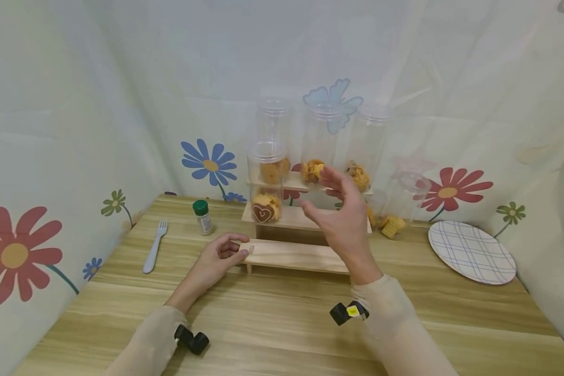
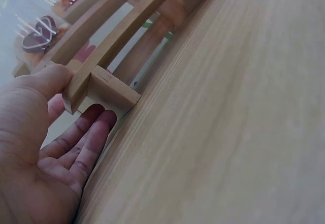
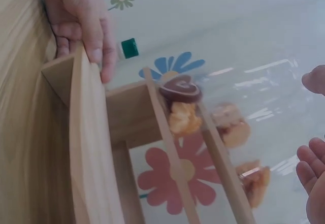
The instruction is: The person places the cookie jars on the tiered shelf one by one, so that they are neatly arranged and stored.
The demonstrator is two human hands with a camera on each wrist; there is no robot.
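A three-step wooden rack [image 1: 291, 254] stands mid-table. My left hand [image 1: 218, 256] grips the left end of its lowest step, with the thumb [image 2: 53, 79] on the board and fingers [image 2: 94, 137] by the leg. Thumb and fingers spread apart, my right hand [image 1: 343, 222] hovers empty over the rack's right half. On the middle step is a clear jar [image 1: 266, 177] of cookies, a brown heart-shaped cookie [image 3: 180, 89] showing at its front. Along the top step stand three more clear jars, among them the middle jar [image 1: 319, 141], with snacks at the bottom.
Right of the rack, another clear jar [image 1: 401, 203] holds yellow crackers. A checked plate [image 1: 472, 251] lies at the far right. To the left are a green-capped shaker [image 1: 203, 216] and a pale fork [image 1: 155, 248]. Flowered curtain [image 1: 207, 104] hangs close behind the table.
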